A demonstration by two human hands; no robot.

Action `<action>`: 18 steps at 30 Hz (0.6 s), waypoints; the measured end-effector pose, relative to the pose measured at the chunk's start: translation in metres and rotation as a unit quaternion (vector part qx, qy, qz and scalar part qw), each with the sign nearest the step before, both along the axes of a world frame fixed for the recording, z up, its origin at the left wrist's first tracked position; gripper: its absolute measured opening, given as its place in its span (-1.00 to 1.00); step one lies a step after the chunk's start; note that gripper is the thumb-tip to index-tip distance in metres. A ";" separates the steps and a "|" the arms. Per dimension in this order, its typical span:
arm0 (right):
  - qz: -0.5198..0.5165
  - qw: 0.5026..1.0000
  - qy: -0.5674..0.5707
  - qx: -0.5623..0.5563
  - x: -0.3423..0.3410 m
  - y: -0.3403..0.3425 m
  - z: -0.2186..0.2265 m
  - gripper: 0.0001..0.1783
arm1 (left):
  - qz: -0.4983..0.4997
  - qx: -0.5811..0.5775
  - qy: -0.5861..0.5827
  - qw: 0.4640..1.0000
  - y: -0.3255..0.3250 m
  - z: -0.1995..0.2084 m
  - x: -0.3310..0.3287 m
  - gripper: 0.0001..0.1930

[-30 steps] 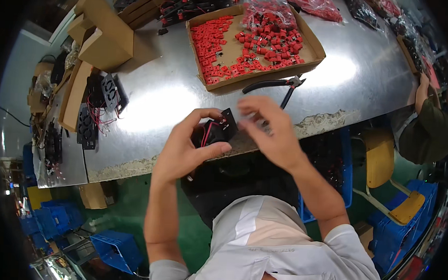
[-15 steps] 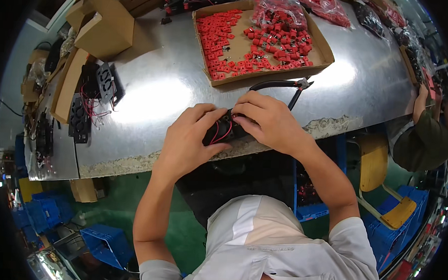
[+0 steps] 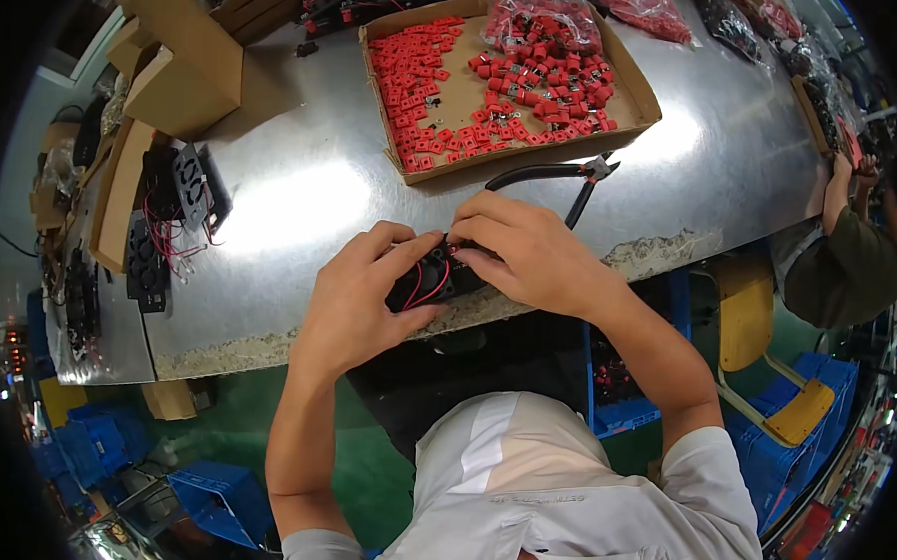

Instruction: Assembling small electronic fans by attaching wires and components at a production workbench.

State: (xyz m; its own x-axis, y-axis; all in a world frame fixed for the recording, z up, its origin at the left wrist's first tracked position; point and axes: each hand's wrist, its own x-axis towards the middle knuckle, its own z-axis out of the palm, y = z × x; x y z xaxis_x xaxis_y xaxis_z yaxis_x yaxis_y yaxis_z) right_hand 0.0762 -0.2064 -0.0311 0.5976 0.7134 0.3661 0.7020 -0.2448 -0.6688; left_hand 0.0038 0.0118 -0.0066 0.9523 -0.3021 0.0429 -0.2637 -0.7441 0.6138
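Fingers of the left hand [image 3: 353, 294] are curled around a black fan unit [image 3: 434, 279], with the thumb set along its near side. The tips of the right hand [image 3: 535, 256] are brought close together at the unit's far side, by thin red wires [image 3: 417, 280]; whether anything is pinched there cannot be told, as the spot is small and partly hidden. The unit is held at the near edge of the counter [image 3: 258, 287], and whether its weight is taken by the metal cannot be told.

If a wire were pulled too hard, it could be torn loose. If the left grip were made weak, the unit could be dropped to the green floor [image 3: 251, 442]. A wire could also be scraped on the rough, chipped strip [image 3: 235, 349] of that edge.

Just past the right hand, black-handled cutters [image 3: 538, 171] are laid open and could be bumped. Farther off, small red parts [image 3: 407, 88] are spread in a cardboard tray [image 3: 458, 105]. To the left, fan plates [image 3: 187, 184] are placed near a brown box [image 3: 192, 89]. Bright light is thrown back by the shiny metal. Beyond the counter, a yellow chair [image 3: 745, 313], blue crates [image 3: 221, 500] and another person's sleeve [image 3: 857, 268] can be seen.
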 end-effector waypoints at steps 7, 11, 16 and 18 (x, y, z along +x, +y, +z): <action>0.016 0.997 -0.065 -0.037 0.005 0.002 -0.001 -0.77 | 0.000 -0.001 -0.022 1.000 -0.002 0.003 0.003 -0.33; 0.025 0.995 -0.096 -0.033 0.012 0.002 -0.009 -0.74 | -0.003 -0.006 0.009 1.000 -0.003 0.006 0.005 -0.35; 0.031 0.996 -0.061 -0.051 0.012 0.000 -0.006 -0.75 | -0.006 0.015 0.030 0.999 -0.004 0.011 0.006 -0.35; 0.051 0.996 0.019 -0.074 0.021 -0.002 0.010 -0.74 | -0.005 0.015 0.030 0.999 0.000 0.010 0.005 -0.35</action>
